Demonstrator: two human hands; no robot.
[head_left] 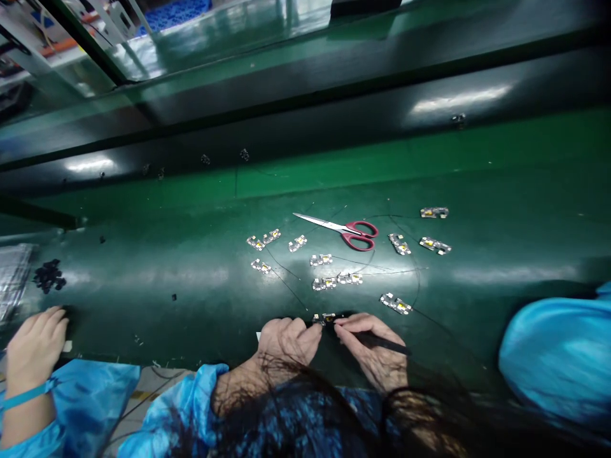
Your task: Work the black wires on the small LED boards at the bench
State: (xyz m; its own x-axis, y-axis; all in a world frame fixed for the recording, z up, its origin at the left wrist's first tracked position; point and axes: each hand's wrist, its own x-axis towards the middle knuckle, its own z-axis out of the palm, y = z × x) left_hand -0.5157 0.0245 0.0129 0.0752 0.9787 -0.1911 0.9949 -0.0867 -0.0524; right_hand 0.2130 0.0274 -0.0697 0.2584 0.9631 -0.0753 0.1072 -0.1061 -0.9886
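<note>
Far left, near edge of the green bench (477, 172): a co-worker's hand (35, 340) is laid flat, blue sleeve and wrist strap seen; a heap of small black parts (48, 275) sits just beyond it. Near edge, centre: a small circuit board (326, 317) is pinched at its left end by the left hand (286, 343), fingers closed on it. The right hand (375, 353) is clamped round a thin black tool (384, 344), tip touching the board's right end. Beyond the hands, more small boards (322, 259) are scattered mid-bench; red-handled scissors (341, 230) lie among them, blades closed and pointing left. Far right: a blue cap (558, 356) of another person is seen at the near edge.
</note>
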